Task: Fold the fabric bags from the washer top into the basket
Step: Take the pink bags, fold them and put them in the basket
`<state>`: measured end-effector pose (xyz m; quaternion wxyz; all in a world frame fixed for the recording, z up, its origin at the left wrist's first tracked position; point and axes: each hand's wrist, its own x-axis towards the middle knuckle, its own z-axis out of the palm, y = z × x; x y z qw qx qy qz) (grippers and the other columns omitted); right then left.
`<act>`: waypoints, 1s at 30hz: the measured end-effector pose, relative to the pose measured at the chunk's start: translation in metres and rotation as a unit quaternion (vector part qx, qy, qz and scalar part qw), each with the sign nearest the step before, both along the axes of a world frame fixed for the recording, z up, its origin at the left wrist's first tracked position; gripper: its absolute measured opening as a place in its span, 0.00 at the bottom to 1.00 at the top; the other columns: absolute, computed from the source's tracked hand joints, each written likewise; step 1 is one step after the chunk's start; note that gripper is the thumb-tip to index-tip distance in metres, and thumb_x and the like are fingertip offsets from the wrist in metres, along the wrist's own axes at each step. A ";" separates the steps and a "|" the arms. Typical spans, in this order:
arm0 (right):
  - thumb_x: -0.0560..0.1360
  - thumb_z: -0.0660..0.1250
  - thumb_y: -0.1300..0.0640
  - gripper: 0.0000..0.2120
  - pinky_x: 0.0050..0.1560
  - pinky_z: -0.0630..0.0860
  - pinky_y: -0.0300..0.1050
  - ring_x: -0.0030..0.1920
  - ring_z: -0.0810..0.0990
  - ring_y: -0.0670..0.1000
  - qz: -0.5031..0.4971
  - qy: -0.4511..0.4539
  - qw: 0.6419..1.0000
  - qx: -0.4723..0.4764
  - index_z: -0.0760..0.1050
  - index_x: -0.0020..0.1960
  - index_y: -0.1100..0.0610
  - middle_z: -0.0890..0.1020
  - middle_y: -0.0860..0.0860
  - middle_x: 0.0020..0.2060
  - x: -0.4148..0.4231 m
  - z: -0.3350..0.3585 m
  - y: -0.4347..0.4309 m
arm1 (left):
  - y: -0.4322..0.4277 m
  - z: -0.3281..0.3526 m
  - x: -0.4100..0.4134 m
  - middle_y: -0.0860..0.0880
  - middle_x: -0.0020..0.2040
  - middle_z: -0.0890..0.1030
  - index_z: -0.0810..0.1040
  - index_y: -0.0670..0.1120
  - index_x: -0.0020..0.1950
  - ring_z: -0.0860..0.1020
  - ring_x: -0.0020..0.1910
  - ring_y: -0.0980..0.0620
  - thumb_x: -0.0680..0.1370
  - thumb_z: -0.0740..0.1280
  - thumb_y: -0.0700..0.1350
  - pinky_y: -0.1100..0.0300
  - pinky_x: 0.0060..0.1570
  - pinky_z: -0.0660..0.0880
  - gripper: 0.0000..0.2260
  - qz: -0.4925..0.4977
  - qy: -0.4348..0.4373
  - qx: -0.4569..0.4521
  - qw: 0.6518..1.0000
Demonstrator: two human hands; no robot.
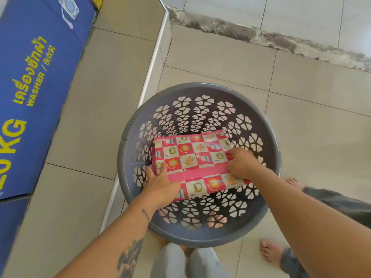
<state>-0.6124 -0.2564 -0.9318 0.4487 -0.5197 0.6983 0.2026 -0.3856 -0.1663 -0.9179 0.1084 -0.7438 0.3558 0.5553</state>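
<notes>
A folded fabric bag (195, 157), pink and white checks with cartoon animals, lies inside the round grey plastic basket (269, 135) on the tiled floor. My left hand (160, 183) grips the bag's near left corner, thumb on top and fingers under the edge. At the bag's right edge, my right hand (242, 163) pinches the fabric with curled fingers. The bag rests flat near the basket's bottom. The washer top is out of view.
A blue washer front (30, 87) with yellow lettering stands at the left on a raised tiled step with a white edge (152, 63). Another person's bare feet (273, 251) stand right of the basket. My own knees (184, 261) are just below the basket.
</notes>
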 end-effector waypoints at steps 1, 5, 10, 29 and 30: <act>0.76 0.61 0.59 0.20 0.46 0.77 0.46 0.48 0.77 0.52 0.009 0.005 1.000 0.005 0.72 0.68 0.55 0.73 0.51 0.52 0.002 -0.001 -0.002 | -0.002 -0.001 -0.002 0.47 0.78 0.37 0.42 0.61 0.78 0.51 0.76 0.36 0.70 0.65 0.58 0.40 0.73 0.55 0.43 -0.034 0.006 0.013 0.999; 0.74 0.62 0.53 0.18 0.42 0.77 0.45 0.46 0.78 0.51 0.035 0.004 0.999 -0.003 0.73 0.63 0.56 0.77 0.53 0.54 0.003 -0.005 -0.004 | 0.000 -0.002 -0.019 0.45 0.75 0.24 0.30 0.61 0.75 0.28 0.73 0.33 0.63 0.75 0.63 0.33 0.71 0.38 0.60 -0.267 -0.032 -0.004 0.963; 0.66 0.69 0.39 0.41 0.70 0.67 0.63 0.71 0.66 0.62 0.079 -0.034 0.994 0.065 0.62 0.75 0.49 0.64 0.57 0.74 0.002 0.005 0.000 | 0.006 -0.011 -0.023 0.38 0.78 0.37 0.34 0.52 0.78 0.33 0.75 0.32 0.70 0.69 0.48 0.31 0.72 0.39 0.49 -0.362 -0.128 -0.108 0.917; 0.75 0.64 0.54 0.17 0.52 0.78 0.54 0.49 0.78 0.54 0.474 0.014 0.880 0.001 0.74 0.63 0.48 0.80 0.50 0.49 0.037 -0.023 -0.003 | -0.043 -0.067 0.009 0.48 0.79 0.46 0.47 0.59 0.79 0.44 0.78 0.41 0.62 0.72 0.62 0.41 0.74 0.53 0.51 -0.284 0.068 0.076 0.954; 0.75 0.64 0.54 0.18 0.53 0.77 0.55 0.51 0.78 0.55 0.474 0.007 0.880 -0.008 0.74 0.64 0.48 0.80 0.50 0.50 0.034 -0.022 -0.002 | -0.043 -0.069 0.009 0.48 0.80 0.43 0.47 0.59 0.79 0.42 0.78 0.42 0.62 0.72 0.61 0.42 0.75 0.52 0.51 -0.280 0.071 0.091 0.953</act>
